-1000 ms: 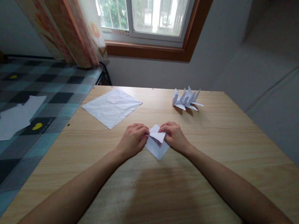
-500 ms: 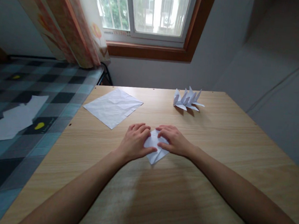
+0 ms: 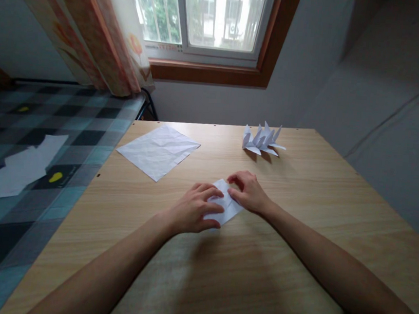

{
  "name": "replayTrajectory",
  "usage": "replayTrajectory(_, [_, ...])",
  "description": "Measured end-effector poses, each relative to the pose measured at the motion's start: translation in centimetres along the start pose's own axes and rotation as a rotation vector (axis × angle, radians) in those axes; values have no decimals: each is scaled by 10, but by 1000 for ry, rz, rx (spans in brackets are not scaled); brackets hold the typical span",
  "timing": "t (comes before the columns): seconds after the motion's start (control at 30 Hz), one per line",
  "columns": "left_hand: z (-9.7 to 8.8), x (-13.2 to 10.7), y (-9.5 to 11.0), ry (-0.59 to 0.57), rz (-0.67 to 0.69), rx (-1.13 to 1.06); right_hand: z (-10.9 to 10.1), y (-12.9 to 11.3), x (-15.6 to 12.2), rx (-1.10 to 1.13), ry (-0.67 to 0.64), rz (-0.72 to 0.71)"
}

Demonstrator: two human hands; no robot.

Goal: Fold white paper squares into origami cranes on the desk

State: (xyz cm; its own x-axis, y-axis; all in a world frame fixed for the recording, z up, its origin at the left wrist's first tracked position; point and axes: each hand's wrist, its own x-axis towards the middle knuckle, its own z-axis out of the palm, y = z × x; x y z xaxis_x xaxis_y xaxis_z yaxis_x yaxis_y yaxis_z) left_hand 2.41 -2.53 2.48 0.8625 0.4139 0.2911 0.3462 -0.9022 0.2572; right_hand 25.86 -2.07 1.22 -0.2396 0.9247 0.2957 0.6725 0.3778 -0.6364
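Note:
A small folded piece of white paper [image 3: 226, 208] lies on the wooden table [image 3: 299, 223] in front of me. My left hand [image 3: 195, 210] rests flat over its left side, fingers stretched out and pressing it down. My right hand [image 3: 249, 193] is at the paper's upper right edge, fingers curled and fingertips pressing on the paper. Most of the paper is hidden under both hands.
A creased flat white sheet [image 3: 158, 150] lies at the table's far left. Several folded white paper shapes [image 3: 262, 140] stand in a cluster at the far middle. Left of the table is a checked bedcover [image 3: 32, 127] with loose white sheets [image 3: 17, 169]. A window and curtain are behind.
The raised paper flap has been laid flat. My left hand moved right and toward me over the paper; my right hand shifted slightly right and away to the paper's edge.

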Motion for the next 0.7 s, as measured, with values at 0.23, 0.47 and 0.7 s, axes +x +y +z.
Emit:
replayTrajectory(0.23, [3, 0, -2, 40, 22, -35, 7, -9, 1, 455, 149, 273])
replayTrajectory(0.47, [3, 3, -1, 42, -18, -56, -8, -26, 3, 860, -7, 609])
replayTrajectory(0.7, [1, -3, -2, 189, -222, -279, 1, -34, -1, 1181, -88, 546])
